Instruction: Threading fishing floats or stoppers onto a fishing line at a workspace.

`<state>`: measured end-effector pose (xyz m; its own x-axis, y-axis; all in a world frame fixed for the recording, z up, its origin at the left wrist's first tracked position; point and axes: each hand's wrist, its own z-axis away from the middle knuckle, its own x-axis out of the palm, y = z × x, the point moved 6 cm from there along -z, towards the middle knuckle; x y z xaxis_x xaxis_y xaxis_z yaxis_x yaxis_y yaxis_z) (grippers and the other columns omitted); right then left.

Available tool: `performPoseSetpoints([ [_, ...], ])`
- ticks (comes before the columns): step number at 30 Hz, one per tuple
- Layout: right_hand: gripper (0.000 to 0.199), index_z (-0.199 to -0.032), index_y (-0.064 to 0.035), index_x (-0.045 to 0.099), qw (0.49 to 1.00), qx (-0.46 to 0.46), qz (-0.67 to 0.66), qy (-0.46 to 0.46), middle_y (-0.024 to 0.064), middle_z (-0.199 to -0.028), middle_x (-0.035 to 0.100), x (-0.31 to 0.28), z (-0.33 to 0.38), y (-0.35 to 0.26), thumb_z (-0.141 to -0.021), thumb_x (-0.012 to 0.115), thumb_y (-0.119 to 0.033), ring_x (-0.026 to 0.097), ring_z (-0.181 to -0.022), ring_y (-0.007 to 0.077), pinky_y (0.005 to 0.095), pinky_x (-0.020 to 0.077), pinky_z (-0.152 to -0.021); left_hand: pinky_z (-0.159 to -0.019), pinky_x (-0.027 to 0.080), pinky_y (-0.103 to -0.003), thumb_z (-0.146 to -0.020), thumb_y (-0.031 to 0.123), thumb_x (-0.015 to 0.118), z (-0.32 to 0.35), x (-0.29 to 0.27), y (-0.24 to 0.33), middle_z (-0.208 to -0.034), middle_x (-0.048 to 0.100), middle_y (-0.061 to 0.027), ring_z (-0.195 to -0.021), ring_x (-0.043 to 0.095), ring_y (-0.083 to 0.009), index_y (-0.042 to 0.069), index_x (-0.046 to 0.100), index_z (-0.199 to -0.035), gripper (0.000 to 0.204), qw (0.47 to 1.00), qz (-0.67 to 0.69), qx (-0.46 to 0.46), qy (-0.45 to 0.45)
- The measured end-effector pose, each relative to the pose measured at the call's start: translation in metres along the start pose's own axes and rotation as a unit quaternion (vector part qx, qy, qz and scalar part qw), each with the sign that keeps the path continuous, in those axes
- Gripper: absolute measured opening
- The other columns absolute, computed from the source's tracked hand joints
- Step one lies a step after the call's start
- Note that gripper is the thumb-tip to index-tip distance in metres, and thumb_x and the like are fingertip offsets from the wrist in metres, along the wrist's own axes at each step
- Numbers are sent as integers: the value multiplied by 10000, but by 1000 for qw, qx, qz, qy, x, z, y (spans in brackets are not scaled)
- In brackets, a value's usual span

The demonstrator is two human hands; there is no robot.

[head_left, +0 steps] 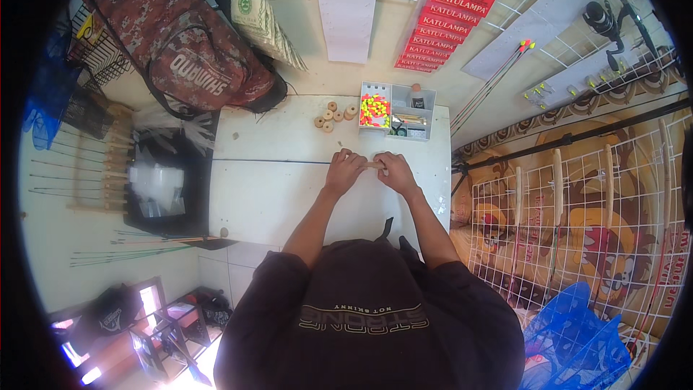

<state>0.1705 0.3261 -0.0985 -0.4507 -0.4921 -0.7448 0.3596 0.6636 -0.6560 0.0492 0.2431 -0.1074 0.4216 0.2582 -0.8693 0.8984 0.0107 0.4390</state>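
Both hands meet over the middle of the white table (267,202). My left hand (346,171) has its fingers closed around a short tan piece (373,165), which looks like cork or wood. My right hand (394,172) pinches its other end. Most of the piece is hidden by the fingers. A thin dark line runs along the tabletop to the left of my hands; I cannot tell whether it is a seam or a rod. Several tan cork-like rings (329,115) lie beyond my left hand, and a small tan scrap (341,144) lies nearer.
A compartment box (429,112) with yellow and orange floats (374,110) stands at the back. A camouflage bag (198,65) hangs at the far left, above a black container (133,202) of clear bags. Red packets (437,32) and a fishing reel (603,22) hang opposite. A wire grid (570,202) borders the right.
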Motion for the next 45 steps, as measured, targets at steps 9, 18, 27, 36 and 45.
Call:
performPoseSetpoints([
  [9,269,-966,-77,629,999,9,31,-28,89,-990,616,6,-1,-1,-700,602,-49,612,-846,300,378,499,-765,-840,397,-374,-788,237,666,-1,0,2,-930,626,20,-992,515,-201,145,650,-938,177,1000,18,7,1],
  [18,253,-937,-26,582,999,26,-10,-19,129,-970,634,15,-1,2,-688,620,-51,613,-833,331,393,487,-775,-844,395,-369,-814,260,630,-5,5,6,-937,630,15,-994,515,-203,142,658,-957,187,999,27,2,-17],
  [27,255,-928,-44,583,992,118,31,-12,136,-888,620,27,6,21,-674,594,-33,606,-795,337,410,498,-710,-864,391,-374,-819,246,621,1,16,-6,-962,651,8,-1014,511,-203,154,661,-993,201,996,-5,-38,-82],
  [36,325,-1036,-123,657,997,55,31,-36,71,-1034,587,31,6,18,-725,583,-59,630,-844,280,376,527,-759,-879,395,-365,-798,223,633,3,12,-12,-992,635,13,-1029,509,-199,172,665,-1011,222,995,-42,-26,-90],
  [45,232,-949,-72,660,996,69,42,-46,76,-906,566,32,0,19,-729,682,-142,596,-790,288,389,491,-692,-874,392,-366,-794,235,652,3,8,-10,-935,644,19,-1008,514,-202,158,667,-954,178,999,-5,-28,-37],
])
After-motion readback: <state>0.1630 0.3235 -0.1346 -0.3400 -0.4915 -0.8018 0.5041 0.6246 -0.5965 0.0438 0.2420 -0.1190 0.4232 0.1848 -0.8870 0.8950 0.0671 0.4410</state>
